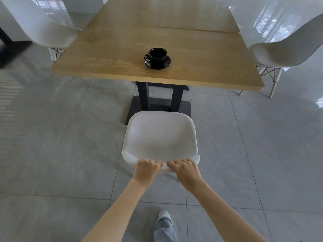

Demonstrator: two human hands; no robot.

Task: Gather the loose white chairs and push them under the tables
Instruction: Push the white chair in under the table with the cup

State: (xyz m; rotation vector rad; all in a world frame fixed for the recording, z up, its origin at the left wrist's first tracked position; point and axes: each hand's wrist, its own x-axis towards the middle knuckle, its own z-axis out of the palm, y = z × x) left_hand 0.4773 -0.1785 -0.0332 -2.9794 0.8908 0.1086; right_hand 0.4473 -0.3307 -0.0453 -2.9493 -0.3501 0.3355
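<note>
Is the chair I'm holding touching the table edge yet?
Apart. The head view shows bare floor and the table base between the held chair seat front and the near edge of the table.

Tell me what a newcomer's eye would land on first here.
First, the white chair in the middle foreground, with the left hand and right hand both in a closed grip on the top of its backrest, facing the wooden table. Next, the black cup on its saucer, alone near the table's near edge. Two more white chairs flank the table, one at the left and one at the right.
</note>
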